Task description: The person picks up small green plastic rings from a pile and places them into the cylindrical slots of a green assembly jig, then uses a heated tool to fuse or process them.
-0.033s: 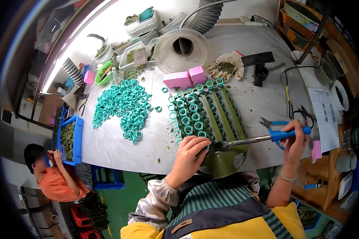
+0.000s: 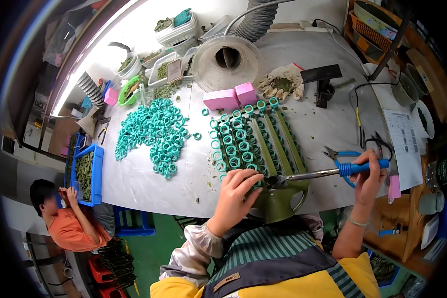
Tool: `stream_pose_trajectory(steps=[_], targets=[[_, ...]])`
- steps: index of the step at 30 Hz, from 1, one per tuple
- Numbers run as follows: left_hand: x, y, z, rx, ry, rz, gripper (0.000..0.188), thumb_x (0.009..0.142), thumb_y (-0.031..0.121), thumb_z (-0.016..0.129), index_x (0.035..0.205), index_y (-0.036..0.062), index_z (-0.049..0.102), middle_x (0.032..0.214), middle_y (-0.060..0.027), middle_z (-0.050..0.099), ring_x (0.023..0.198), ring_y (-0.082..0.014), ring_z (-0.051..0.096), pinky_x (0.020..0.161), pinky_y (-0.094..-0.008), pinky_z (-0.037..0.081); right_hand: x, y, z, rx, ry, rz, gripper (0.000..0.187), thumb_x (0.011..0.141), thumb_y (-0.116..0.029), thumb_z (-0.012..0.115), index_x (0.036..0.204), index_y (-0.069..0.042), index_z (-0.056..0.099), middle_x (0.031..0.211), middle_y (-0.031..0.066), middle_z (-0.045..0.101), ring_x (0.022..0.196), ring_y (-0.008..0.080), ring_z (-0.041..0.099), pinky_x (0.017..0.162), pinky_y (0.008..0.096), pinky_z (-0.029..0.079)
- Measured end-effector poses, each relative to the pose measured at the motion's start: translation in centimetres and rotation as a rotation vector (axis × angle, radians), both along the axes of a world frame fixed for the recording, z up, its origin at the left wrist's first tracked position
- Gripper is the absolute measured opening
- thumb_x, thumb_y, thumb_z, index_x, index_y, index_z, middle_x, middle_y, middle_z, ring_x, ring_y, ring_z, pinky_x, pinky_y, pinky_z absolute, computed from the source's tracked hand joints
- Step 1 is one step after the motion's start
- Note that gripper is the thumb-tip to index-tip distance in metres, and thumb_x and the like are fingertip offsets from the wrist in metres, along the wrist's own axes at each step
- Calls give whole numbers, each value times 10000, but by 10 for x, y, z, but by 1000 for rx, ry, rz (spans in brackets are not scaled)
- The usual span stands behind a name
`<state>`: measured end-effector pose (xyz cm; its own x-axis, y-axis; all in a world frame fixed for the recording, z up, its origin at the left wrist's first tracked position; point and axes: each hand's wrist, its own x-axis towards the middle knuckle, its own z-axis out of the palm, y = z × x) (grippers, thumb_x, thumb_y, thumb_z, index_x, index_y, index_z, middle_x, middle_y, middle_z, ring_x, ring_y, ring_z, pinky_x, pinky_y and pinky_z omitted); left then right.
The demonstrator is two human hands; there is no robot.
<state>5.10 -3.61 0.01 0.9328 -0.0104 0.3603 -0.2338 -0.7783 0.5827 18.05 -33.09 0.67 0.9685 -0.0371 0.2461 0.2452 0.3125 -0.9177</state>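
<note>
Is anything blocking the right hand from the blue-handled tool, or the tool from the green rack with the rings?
Nothing visible blocks them. The right hand grips the blue-handled tool, and its dark tip is at the near end of the green rack. The left hand is beside the tip, not between.

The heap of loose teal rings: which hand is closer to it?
Left: the left hand is right of the heap, toward the person; the right hand is much farther right.
</note>
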Motion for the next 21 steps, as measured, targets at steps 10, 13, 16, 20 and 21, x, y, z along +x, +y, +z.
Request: stream_pose_trajectory(steps=[10, 13, 16, 20, 21], targets=[[-36, -26, 12, 192, 311, -365, 517, 755, 97, 709, 1228, 40, 511, 967, -121, 531, 863, -306, 553, 724, -399, 497, 4, -4, -2, 6, 27, -168, 309, 947, -302, 569, 795, -40, 629, 716, 46, 618, 439, 101, 506, 377, 195, 407], [-33, -4, 27, 67, 254, -415, 433, 800, 147, 725, 1188, 62, 553, 940, -107, 556, 864, -297, 568, 712, -394, 506, 7, -8, -5, -4, 71, -192, 314, 945, -313, 573, 772, -57, 623, 718, 44, 616, 433, 102, 498, 382, 186, 401], [-15, 48, 25, -249, 110, -73, 165, 815, 54, 711, 955, 58, 623, 870, -94, 639, 792, -283, 612, 692, -373, 492, 6, -2, 2, -44, 42, -224, 334, 949, -322, 565, 755, -54, 613, 703, 45, 610, 427, 99, 489, 382, 187, 397], [41, 149, -7, 366, -83, 280, 225, 809, -35, 597, 1026, 16, 626, 975, -133, 612, 940, -318, 572, 807, -395, 480, 4, 6, 11, -54, 43, -217, 354, 954, -331, 556, 740, -52, 598, 684, 44, 601, 431, 92, 486, 384, 187, 391], [52, 167, -20, 473, -53, 250, 284, 784, -37, 604, 1062, 18, 615, 1029, -128, 605, 967, -320, 557, 821, -390, 484, 4, 8, 12, -52, 50, -220, 362, 956, -335, 553, 733, -52, 590, 679, 45, 598, 433, 91, 485, 388, 187, 391]])
